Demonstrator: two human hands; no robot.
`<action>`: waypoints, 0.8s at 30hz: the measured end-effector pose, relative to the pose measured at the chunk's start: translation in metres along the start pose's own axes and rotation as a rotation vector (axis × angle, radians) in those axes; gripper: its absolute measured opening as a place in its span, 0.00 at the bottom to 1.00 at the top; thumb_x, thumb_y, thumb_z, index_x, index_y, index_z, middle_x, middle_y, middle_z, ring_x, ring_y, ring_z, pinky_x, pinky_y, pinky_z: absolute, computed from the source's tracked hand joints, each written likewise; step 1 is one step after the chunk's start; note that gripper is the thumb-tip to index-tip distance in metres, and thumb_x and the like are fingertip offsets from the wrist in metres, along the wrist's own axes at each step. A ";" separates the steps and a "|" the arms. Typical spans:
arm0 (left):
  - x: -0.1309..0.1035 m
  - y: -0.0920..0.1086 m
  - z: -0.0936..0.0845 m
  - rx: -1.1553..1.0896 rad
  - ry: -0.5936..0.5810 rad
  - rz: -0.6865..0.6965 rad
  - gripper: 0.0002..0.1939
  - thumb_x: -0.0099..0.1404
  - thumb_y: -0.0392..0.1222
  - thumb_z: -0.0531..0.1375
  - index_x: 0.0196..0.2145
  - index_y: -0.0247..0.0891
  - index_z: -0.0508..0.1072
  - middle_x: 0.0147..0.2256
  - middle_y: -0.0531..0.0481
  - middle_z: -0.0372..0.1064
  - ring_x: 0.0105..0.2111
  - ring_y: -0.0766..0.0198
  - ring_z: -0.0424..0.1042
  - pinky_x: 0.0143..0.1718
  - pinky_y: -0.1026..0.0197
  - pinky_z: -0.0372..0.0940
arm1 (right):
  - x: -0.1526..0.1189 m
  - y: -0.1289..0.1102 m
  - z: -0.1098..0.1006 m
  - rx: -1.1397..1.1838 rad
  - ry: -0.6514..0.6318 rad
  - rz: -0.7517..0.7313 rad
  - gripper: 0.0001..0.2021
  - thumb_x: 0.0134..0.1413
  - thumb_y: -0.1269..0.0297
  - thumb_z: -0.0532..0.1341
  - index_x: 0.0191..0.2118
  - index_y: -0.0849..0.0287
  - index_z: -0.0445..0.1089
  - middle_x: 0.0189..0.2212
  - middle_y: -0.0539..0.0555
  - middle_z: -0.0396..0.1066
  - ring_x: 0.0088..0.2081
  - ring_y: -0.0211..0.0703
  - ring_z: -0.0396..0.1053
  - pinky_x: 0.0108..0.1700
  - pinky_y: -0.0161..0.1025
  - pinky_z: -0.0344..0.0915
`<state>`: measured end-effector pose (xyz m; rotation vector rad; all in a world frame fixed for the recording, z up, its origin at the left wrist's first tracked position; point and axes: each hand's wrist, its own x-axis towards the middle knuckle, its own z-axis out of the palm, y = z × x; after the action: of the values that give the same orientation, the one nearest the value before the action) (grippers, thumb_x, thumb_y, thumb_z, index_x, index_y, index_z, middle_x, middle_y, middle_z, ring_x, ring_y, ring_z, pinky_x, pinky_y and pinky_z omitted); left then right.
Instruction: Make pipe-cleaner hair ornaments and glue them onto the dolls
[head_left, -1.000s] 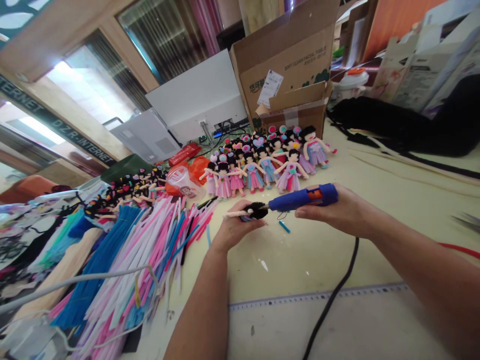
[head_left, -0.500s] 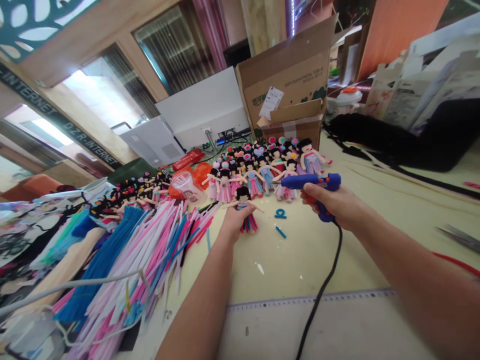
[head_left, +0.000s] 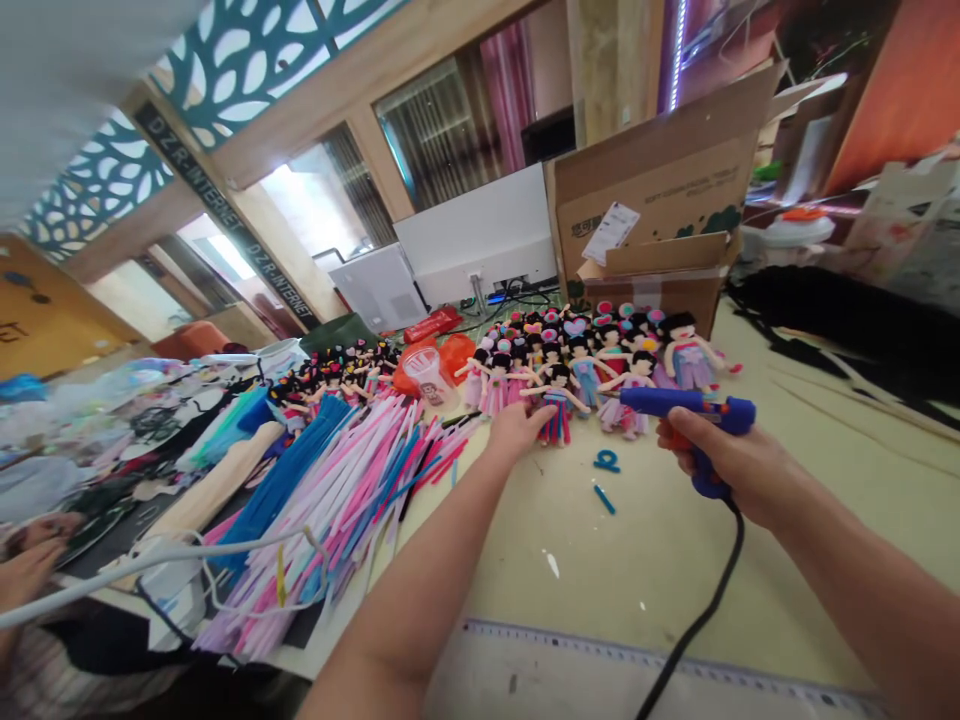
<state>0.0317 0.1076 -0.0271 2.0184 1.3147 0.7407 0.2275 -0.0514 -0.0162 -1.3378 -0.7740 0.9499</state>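
Observation:
My right hand (head_left: 716,450) is wrapped round the handle of a blue hot glue gun (head_left: 667,402). Its nozzle points left, at the front of a group of small dolls (head_left: 577,350). At the group's front edge, my left hand (head_left: 517,428) has its fingers closed at the side of a black-haired doll (head_left: 556,408) with a blue and pink skirt, which is upright. Part of my left fingers is hidden. Below the dolls lie a curled blue pipe cleaner piece (head_left: 607,460) and a short straight blue piece (head_left: 604,499).
Bundles of pipe cleaners (head_left: 322,500) cover the left side, with more dolls (head_left: 337,370) behind. A cardboard box (head_left: 652,200) stands at the back. The glue gun's black cord (head_left: 694,630) runs forward over a ruler strip (head_left: 570,642). Another person's hand (head_left: 37,550) is at far left.
The doll in my left hand has moved back, up against the front of the doll group. My right hand still holds the glue gun. The view has swung left.

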 end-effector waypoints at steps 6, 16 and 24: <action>0.024 -0.004 -0.125 0.495 0.375 -0.025 0.20 0.64 0.50 0.49 0.32 0.36 0.76 0.31 0.45 0.75 0.32 0.60 0.71 0.32 0.63 0.59 | -0.002 -0.001 0.002 0.018 0.024 0.034 0.22 0.33 0.43 0.67 0.21 0.60 0.70 0.20 0.52 0.66 0.18 0.33 0.57 0.18 0.33 0.53; 0.089 -0.024 -0.178 0.800 0.123 -0.185 0.18 0.58 0.54 0.55 0.31 0.39 0.78 0.30 0.46 0.76 0.34 0.58 0.72 0.32 0.64 0.58 | 0.005 0.009 -0.004 -0.038 0.064 0.110 0.25 0.26 0.37 0.68 0.22 0.57 0.72 0.20 0.53 0.66 0.19 0.37 0.57 0.19 0.36 0.50; 0.106 -0.033 -0.173 0.829 0.044 -0.274 0.09 0.51 0.47 0.61 0.19 0.40 0.74 0.20 0.48 0.72 0.31 0.58 0.73 0.33 0.64 0.61 | 0.004 0.006 -0.002 -0.056 0.083 0.108 0.25 0.28 0.37 0.67 0.22 0.58 0.72 0.20 0.53 0.66 0.19 0.37 0.57 0.19 0.36 0.50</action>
<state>-0.0772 0.2491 0.0750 2.3340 2.1076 0.0939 0.2300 -0.0486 -0.0228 -1.4707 -0.6750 0.9570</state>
